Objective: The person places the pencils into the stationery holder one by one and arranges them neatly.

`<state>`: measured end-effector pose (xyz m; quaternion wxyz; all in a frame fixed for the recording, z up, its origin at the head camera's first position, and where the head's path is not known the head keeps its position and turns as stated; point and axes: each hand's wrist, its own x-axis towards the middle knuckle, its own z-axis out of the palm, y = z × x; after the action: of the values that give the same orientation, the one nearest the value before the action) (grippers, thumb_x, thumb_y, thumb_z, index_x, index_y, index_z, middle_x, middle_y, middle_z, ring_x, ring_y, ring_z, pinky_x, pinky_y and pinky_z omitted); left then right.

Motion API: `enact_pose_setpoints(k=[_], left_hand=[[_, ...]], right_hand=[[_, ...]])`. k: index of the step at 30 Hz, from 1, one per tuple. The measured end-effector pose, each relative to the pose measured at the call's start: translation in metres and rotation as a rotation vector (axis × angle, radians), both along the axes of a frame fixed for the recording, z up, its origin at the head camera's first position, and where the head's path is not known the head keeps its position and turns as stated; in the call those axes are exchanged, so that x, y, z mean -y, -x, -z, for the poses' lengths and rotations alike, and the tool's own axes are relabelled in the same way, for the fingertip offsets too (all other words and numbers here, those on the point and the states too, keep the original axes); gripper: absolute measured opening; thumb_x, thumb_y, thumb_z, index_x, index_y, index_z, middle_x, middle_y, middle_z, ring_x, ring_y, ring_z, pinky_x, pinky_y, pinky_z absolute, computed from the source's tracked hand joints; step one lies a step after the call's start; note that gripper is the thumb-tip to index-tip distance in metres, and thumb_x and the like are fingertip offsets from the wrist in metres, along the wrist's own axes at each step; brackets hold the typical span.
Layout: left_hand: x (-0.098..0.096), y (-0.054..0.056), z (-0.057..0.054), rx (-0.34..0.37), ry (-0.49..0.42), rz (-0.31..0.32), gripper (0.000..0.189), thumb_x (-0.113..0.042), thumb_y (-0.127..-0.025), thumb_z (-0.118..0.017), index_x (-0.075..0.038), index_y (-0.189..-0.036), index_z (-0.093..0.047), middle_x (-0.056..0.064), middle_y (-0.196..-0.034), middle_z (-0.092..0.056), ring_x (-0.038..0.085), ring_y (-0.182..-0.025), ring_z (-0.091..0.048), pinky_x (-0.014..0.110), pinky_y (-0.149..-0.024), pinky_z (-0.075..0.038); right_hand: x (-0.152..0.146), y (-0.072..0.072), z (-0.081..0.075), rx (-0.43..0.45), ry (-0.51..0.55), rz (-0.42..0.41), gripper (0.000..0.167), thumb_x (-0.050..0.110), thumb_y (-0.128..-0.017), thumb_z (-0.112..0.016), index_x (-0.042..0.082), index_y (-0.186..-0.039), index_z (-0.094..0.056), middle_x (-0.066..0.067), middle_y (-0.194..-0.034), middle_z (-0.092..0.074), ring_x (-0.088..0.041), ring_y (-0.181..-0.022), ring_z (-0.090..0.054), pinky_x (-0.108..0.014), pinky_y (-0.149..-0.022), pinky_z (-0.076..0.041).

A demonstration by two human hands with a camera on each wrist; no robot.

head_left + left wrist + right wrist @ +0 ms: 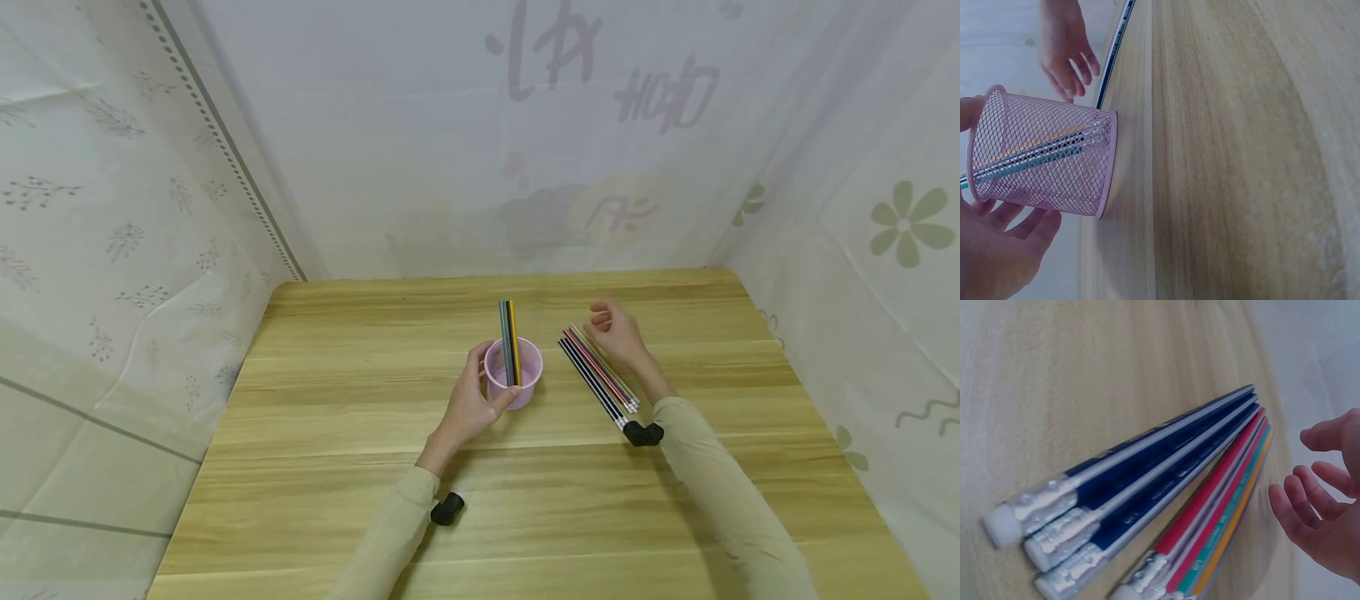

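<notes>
My left hand grips a pink mesh pencil cup by its side, thumb at the rim. Several pencils, teal, black and yellow-orange, lean inside it; their lower ends show through the mesh in the left wrist view. My right hand hovers beside loose pencils on the table, fingers relaxed and holding nothing. Those pencils lie in a fan: dark blue ones, red ones, a teal one and an orange one. White erasers in silver ferrules cap their near ends.
The wood-grain table ends at a pale printed curtain behind, with more patterned cloth on both sides. A black wrist device sits at the left sleeve, another at the right, close to the pencils' eraser ends.
</notes>
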<state>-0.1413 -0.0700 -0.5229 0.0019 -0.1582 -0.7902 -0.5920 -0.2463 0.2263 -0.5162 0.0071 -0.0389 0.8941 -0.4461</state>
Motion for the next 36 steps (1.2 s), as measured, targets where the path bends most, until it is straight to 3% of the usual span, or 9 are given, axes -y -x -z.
enact_pose_setpoints(k=[5, 19, 27, 36], left_hand=[[0.000, 0.000, 0.001, -0.001, -0.003, -0.002, 0.086, -0.012, -0.084, -0.081, -0.009, -0.153, -0.030, 0.018, -0.152, -0.045, 0.039, -0.137, -0.050, 0.049, -0.116, -0.043], [0.000, 0.000, 0.000, -0.002, 0.005, -0.003, 0.087, -0.012, -0.084, -0.081, -0.010, -0.153, -0.029, 0.018, -0.152, -0.044, 0.039, -0.137, -0.050, 0.049, -0.116, -0.043], [0.000, 0.001, 0.000, -0.007, -0.004, 0.001, 0.086, -0.012, -0.084, -0.081, -0.009, -0.153, -0.030, 0.018, -0.152, -0.044, 0.039, -0.136, -0.050, 0.050, -0.116, -0.044], [0.000, 0.000, 0.001, -0.003, -0.001, -0.001, 0.086, -0.014, -0.084, -0.081, -0.010, -0.153, -0.030, 0.017, -0.152, -0.044, 0.038, -0.137, -0.050, 0.048, -0.116, -0.044]], right_hand=[[0.000, -0.001, 0.006, 0.041, -0.004, 0.003, 0.044, 0.008, -0.094, -0.065, -0.006, -0.134, -0.053, -0.026, -0.117, -0.063, -0.036, -0.104, -0.063, -0.040, -0.091, -0.054], [-0.002, -0.001, 0.013, 0.002, -0.106, -0.047, 0.037, 0.006, -0.092, -0.066, -0.007, -0.126, -0.058, -0.025, -0.108, -0.067, -0.035, -0.097, -0.065, -0.043, -0.087, -0.056], [-0.002, 0.000, 0.014, -0.023, -0.277, -0.060, 0.030, 0.010, -0.093, -0.066, -0.003, -0.120, -0.062, -0.017, -0.100, -0.068, -0.031, -0.092, -0.063, -0.046, -0.082, -0.053], [-0.001, 0.001, 0.014, -0.015, -0.318, -0.080, 0.026, 0.008, -0.094, -0.059, -0.002, -0.118, -0.064, -0.017, -0.101, -0.069, -0.031, -0.095, -0.063, -0.046, -0.084, -0.054]])
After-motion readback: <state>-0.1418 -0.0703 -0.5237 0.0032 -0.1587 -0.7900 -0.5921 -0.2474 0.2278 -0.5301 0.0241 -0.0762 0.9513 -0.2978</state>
